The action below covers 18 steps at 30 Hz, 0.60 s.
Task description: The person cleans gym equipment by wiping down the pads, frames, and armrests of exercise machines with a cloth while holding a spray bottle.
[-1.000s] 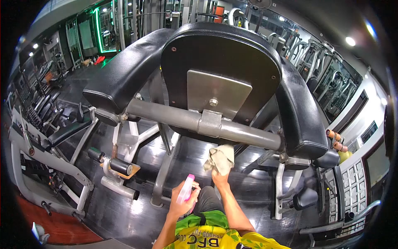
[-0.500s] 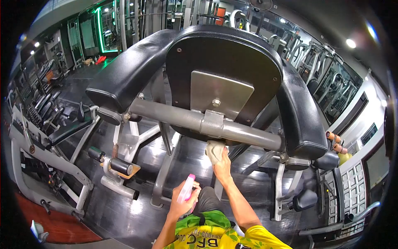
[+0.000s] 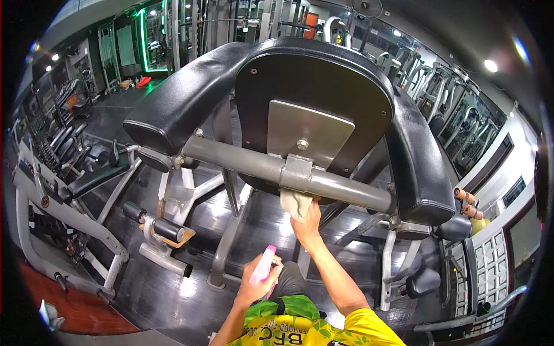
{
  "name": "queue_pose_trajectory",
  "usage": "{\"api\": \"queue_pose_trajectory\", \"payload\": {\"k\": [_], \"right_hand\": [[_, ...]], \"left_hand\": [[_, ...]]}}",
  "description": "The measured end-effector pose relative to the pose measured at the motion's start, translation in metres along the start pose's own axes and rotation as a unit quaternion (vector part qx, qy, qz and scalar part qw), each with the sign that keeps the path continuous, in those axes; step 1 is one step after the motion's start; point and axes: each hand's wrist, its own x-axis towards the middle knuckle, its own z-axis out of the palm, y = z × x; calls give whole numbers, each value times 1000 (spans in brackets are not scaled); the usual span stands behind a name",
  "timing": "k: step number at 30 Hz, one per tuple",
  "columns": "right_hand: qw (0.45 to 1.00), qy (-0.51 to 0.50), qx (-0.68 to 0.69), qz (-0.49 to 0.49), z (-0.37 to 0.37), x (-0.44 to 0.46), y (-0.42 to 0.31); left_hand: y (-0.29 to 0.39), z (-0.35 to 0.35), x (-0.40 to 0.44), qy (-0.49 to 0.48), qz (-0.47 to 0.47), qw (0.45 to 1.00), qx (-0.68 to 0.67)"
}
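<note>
My right hand [image 3: 307,224] is closed on a pale cloth [image 3: 295,203], which it holds against the underside of a grey metal crossbar [image 3: 242,162], just below the bracket. Part of the cloth and some fingertips are hidden behind the bar. Lower down, in front of my torso, my left hand [image 3: 254,279] is wrapped round a spray bottle [image 3: 264,269] with a pink top. Above the bar stands the black backrest [image 3: 317,81] of a gym machine, with a bolted metal plate [image 3: 311,128]. Padded black arms [image 3: 187,95] flank it on both sides.
Frame legs [image 3: 231,242] of the machine stand on the dark shiny floor [image 3: 196,305]. At the left are roller pads [image 3: 168,230] and another grey frame [image 3: 75,225]. To the right, a small black pad [image 3: 423,281] sits low by a support.
My right hand and the cloth have shifted slightly left along the bar's underside. My left hand stays low with the spray bottle. The whole view has moved a little.
</note>
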Motion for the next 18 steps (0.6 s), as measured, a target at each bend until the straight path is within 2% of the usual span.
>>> {"api": "queue_pose_trajectory", "payload": {"k": [1, 3, 5, 7, 9, 11, 12, 13, 15, 16, 17, 18], "right_hand": [[1000, 0, 2, 0, 0, -7, 3], [986, -121, -59, -96, -2, -18, 13], [987, -129, -52, -79, 11, -35, 20], [965, -216, 5, -148, 12, -39, 27], [959, -218, 42, -175, 9, -32, 27], [957, -156, 31, -241, -2, -10, 11], [962, -91, 48, -252, -3, 6, 3], [962, -91, 49, -251, -5, 18, -4], [961, -192, 3, -197, -10, 41, -18], [948, -303, -15, -101, -16, 57, -30], [947, -304, -13, -100, -9, 55, -34], [972, -196, -30, -126, 0, 52, -36]], "left_hand": [[1, 1, -1, 1, -1, 1000, 1], [3, 1, 1, -5, 2, 1000, 27], [7, -1, -1, -15, -14, 1000, 19], [6, -2, -3, -24, -30, 999, 10], [2, -1, -3, 7, -19, 999, -28], [1, -1, -2, 11, -18, 999, -29], [1, -1, -2, 14, -17, 999, -29], [-1, -1, -1, 13, -18, 999, -28], [-5, -1, 1, 15, -9, 1000, -24], [-5, -1, 2, 15, -10, 1000, -23], [-5, -1, 1, 13, -2, 1000, -26], [-5, -2, 1, 11, 5, 1000, -28]]}}
